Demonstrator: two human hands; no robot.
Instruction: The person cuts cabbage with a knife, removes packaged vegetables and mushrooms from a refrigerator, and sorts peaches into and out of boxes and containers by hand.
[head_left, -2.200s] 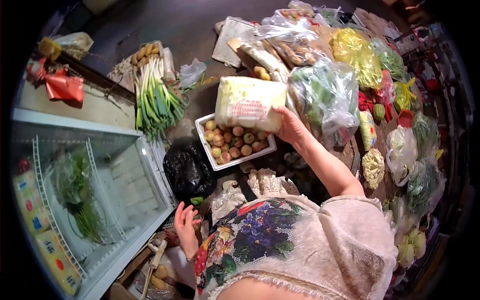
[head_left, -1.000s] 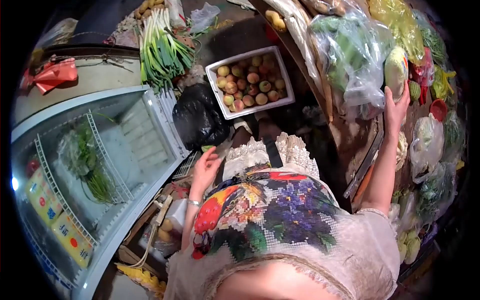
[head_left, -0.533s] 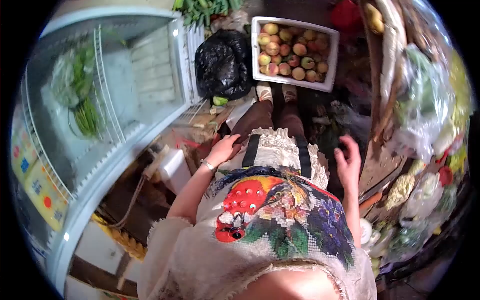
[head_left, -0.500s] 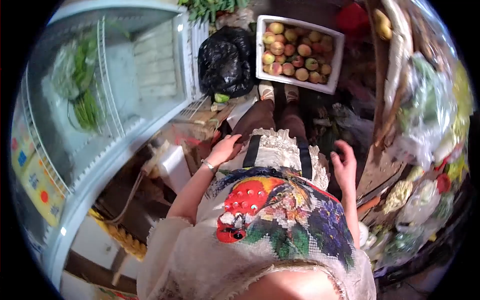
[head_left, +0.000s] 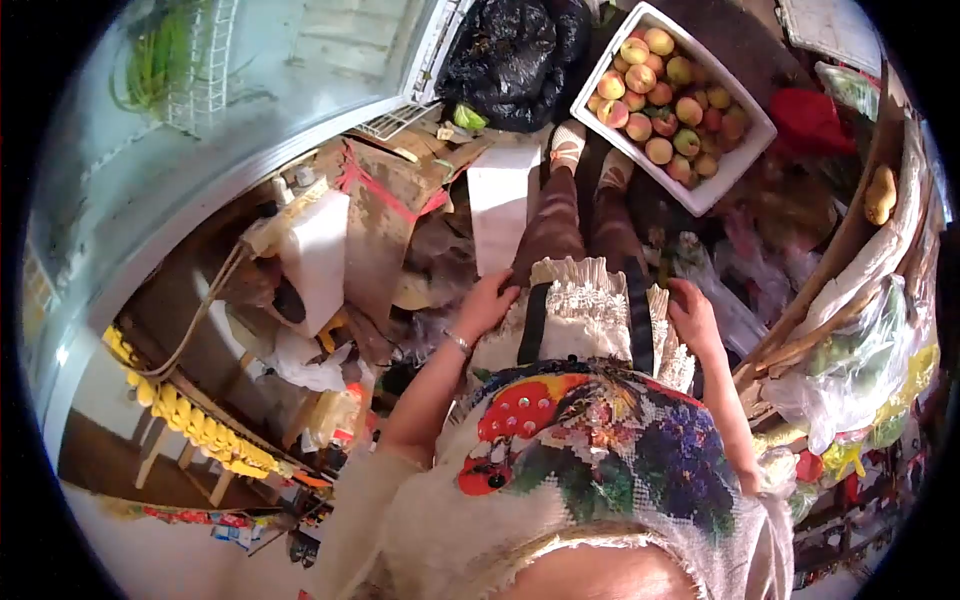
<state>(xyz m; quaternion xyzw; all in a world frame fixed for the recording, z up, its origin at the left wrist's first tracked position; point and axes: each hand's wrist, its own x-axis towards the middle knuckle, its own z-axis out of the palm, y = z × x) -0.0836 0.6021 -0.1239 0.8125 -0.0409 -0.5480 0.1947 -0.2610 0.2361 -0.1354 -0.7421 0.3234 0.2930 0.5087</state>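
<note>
My left hand, with a bracelet at its wrist, hangs beside the left side of the cream ruffled skirt. Its thumb and fingers are loosely apart, and nothing shows in it. At the skirt's other side is my right hand, fingers loosely bent against the ruffled edge, with no object visible in it. Just beyond my shoes stands a white foam box of peaches, tilted in view. Neither hand touches the box.
A black plastic bag lies left of the box, near a glass-fronted fridge with greens inside. Cardboard and white foam pieces clutter the left floor. Bagged vegetables line a wooden shelf edge on the right.
The view has turned, so the peach box appears farther right and more slanted, and the fridge higher. My right hand has come in closer against the skirt; my left hand stays beside it.
</note>
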